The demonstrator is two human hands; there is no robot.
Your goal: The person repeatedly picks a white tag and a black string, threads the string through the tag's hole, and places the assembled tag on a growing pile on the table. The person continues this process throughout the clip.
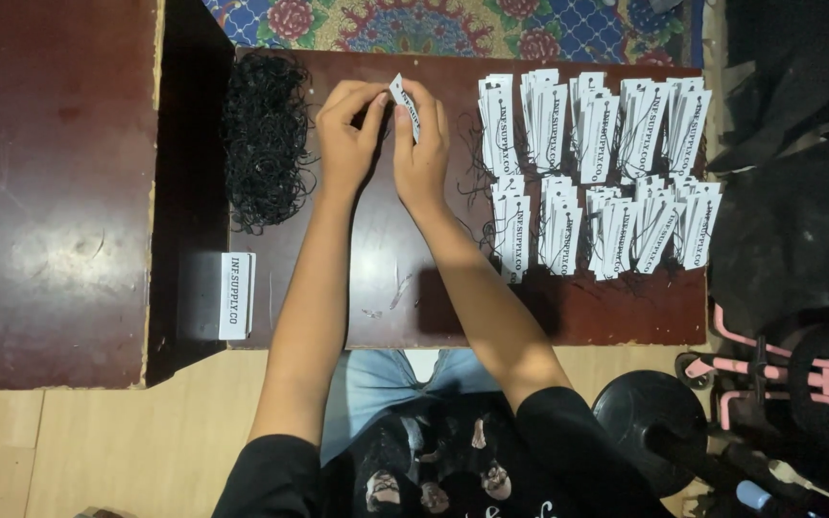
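Both hands (383, 139) pinch one small white tag (405, 104).

Patterned rug (453, 24) cut off at top edge, pink-framed object (798, 369) cropped at right, tag (405, 101) partly behind fingers (376, 105)

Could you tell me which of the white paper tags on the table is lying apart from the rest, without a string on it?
The white stack of tags at the table's left edge, below the black pile of strings. The other bundles lie in rows on the right, strung.

String pile (266, 134) left of hands; tag stacks (597, 173) right
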